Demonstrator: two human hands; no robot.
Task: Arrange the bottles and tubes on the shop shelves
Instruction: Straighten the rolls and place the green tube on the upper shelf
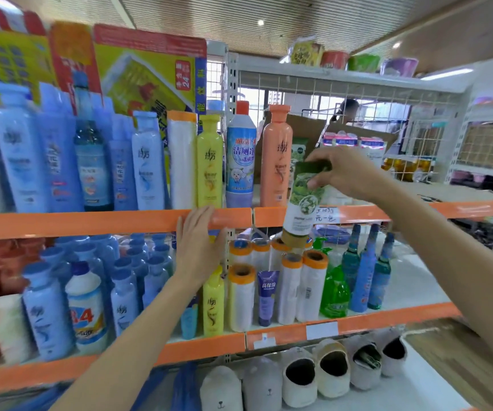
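My right hand [340, 173] grips a green and white tube [303, 203] by its dark crimped end, so the tube hangs cap down in front of the upper shelf's orange rail [91, 223]. Just left of the tube an orange bottle [275, 157], a blue and white cleaner bottle [240, 157] and a yellow bottle [209, 161] stand on the upper shelf. My left hand [197, 247] lies flat, fingers together, on that orange rail and holds nothing. Below the tube, white rolls with orange caps [289, 274] and a purple tube [267, 296] stand on the lower shelf.
Blue shampoo bottles [147, 161] fill the upper shelf's left side, with more blue bottles [46, 310] below. Green and blue bottles [358, 271] stand on the lower shelf at right. Slippers [328, 372] line the bottom shelf. A person [347, 111] stands behind the wire rack.
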